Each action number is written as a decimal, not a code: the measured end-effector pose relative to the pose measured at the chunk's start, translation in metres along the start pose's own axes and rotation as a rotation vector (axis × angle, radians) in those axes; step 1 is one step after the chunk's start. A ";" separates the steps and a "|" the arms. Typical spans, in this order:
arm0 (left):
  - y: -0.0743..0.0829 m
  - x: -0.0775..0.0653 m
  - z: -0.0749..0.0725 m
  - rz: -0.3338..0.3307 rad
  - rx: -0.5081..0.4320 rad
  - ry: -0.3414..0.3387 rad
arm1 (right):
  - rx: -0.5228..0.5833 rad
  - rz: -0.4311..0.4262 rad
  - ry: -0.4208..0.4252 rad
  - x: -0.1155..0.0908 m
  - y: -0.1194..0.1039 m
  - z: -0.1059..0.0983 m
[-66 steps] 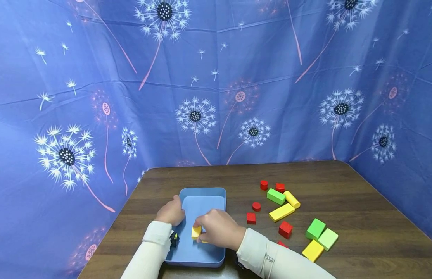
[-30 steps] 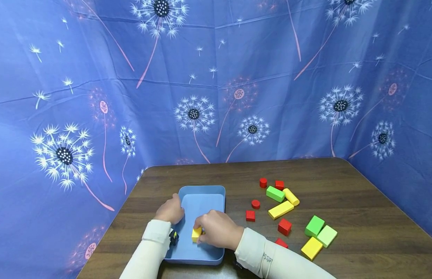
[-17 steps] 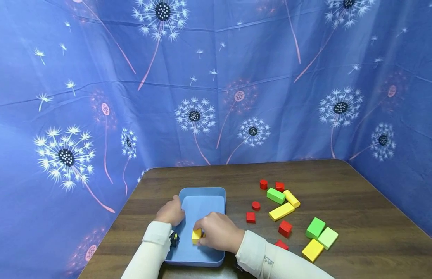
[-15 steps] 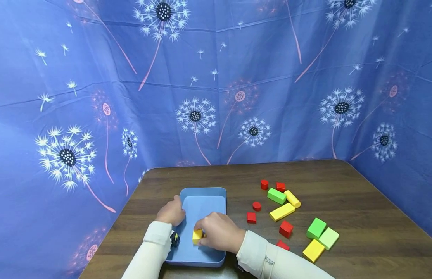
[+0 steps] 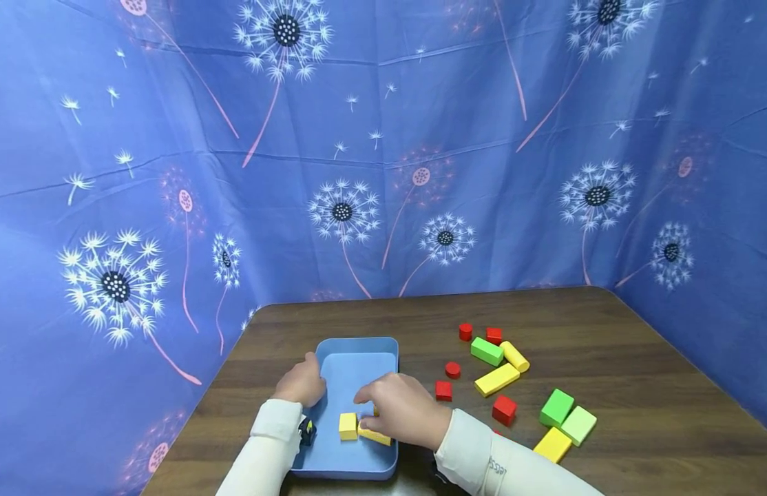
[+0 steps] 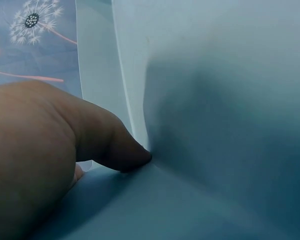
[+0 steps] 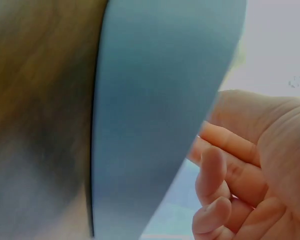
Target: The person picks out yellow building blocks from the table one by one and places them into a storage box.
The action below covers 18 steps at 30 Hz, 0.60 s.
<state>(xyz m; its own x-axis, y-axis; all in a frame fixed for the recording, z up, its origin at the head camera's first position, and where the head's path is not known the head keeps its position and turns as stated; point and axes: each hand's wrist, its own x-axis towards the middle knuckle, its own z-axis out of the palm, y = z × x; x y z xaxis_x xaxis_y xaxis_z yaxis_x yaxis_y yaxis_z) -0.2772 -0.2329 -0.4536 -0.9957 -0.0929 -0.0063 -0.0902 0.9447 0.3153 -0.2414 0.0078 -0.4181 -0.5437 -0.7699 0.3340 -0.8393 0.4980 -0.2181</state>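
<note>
My left hand (image 5: 301, 382) grips the left wall of a blue plastic tray (image 5: 343, 377); in the left wrist view the thumb (image 6: 112, 140) presses the wall's inner side. Over the tray's right half is my right hand (image 5: 411, 411), thumb and forefinger apart and holding nothing. Its other fingers (image 7: 235, 172) curl loosely in the right wrist view. A yellow cube (image 5: 348, 426) rests on the tray floor just left of that hand. Beside it lies a long yellow block (image 5: 374, 435), partly under the hand. Another bit of yellow (image 5: 376, 410) shows behind the fingers, mostly hidden.
Right of the tray lie several red blocks (image 5: 504, 410), a green block (image 5: 487, 351), a yellow cylinder (image 5: 514, 356) and a flat yellow block (image 5: 497, 379). Nearer are two green blocks (image 5: 556, 408) and a yellow block (image 5: 553, 446). A blue dandelion-print cloth (image 5: 383, 151) hangs behind the wooden table (image 5: 637, 365).
My right hand has let go of the yellow cube and shifted right, uncovering the long yellow block. The left hand has stayed on the tray wall.
</note>
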 end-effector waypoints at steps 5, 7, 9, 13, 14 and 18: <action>-0.003 -0.001 -0.001 0.005 0.002 -0.001 | 0.024 0.042 0.002 -0.004 0.006 -0.007; -0.003 -0.002 -0.001 0.007 0.000 -0.002 | 0.030 0.045 0.007 -0.006 0.008 -0.009; -0.003 -0.002 -0.001 0.004 -0.003 -0.005 | 0.033 0.040 0.014 -0.008 0.009 -0.011; -0.003 -0.002 0.000 -0.001 -0.018 -0.009 | 0.023 0.023 0.029 -0.012 0.012 -0.014; -0.003 -0.002 0.000 -0.002 -0.022 -0.010 | 0.020 0.018 0.034 -0.013 0.013 -0.015; -0.002 -0.001 -0.001 0.007 -0.031 -0.007 | 0.021 0.025 0.041 -0.018 0.016 -0.020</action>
<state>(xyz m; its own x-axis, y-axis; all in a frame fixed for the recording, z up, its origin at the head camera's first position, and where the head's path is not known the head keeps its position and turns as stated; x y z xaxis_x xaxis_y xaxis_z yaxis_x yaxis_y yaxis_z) -0.2760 -0.2347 -0.4532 -0.9964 -0.0843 -0.0104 -0.0827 0.9352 0.3444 -0.2450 0.0377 -0.4095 -0.5645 -0.7404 0.3650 -0.8254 0.5079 -0.2463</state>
